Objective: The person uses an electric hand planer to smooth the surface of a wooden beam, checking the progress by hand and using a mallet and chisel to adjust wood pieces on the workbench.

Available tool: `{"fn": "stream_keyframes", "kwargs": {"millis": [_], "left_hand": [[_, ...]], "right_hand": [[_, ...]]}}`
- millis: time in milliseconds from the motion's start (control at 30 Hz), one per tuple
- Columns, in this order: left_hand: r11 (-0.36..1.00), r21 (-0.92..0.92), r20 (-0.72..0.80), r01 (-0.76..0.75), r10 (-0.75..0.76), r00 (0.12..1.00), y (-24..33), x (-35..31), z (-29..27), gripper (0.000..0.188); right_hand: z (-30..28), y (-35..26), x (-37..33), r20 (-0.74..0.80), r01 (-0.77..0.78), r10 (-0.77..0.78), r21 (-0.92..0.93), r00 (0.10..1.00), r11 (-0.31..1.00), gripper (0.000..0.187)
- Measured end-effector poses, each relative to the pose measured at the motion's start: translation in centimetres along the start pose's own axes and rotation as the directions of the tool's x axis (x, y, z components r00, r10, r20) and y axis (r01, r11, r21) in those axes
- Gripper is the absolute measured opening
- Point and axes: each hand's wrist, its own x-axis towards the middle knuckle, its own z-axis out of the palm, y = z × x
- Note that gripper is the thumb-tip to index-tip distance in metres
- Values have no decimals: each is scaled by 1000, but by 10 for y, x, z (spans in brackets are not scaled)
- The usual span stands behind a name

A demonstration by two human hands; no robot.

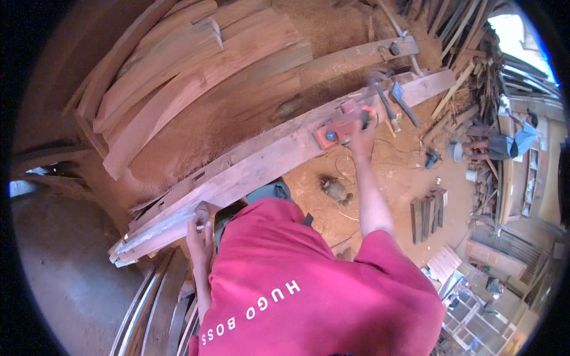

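Observation:
My right hand [363, 135], arm stretched forward, is closed round the handle of a red electric planer [328, 137]. The planer rests on a long wooden beam [261, 163] that runs from lower left to upper right. At the beam's lower left lies a shorter wooden bar [160, 230]. My left hand [199, 232] grips the end of that bar, its fingers partly hidden against the wood. Just beyond the planer, a hammer with a blue head [405, 104] and another long-handled tool [388, 109] lie across the beam.
Thick planks [196, 95] are piled on the far side amid sawdust. A dark tool [336, 190] and a cable lie on the floor nearby. Dark timber blocks [428, 215] stand to the right. Another person [504, 145] is at the far right, near stacked wood.

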Motion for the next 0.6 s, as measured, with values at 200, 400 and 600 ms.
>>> {"fn": "stream_keyframes", "kwargs": {"millis": [200,400,600], "left_hand": [[994,-41,-25,103,-104,994,-42,-37,14,29],[930,88,-34,356,-355,934,-60,-76,-17,28],[915,99,-32,391,-390,920,-108,-110,-17,26]], "right_hand": [[-108,141,138,63,19,52,-798,997,603,44],[-121,184,145,90,13,162,-907,983,421,52],[-111,204,168,139,59,106,-836,985,546,48]]}}
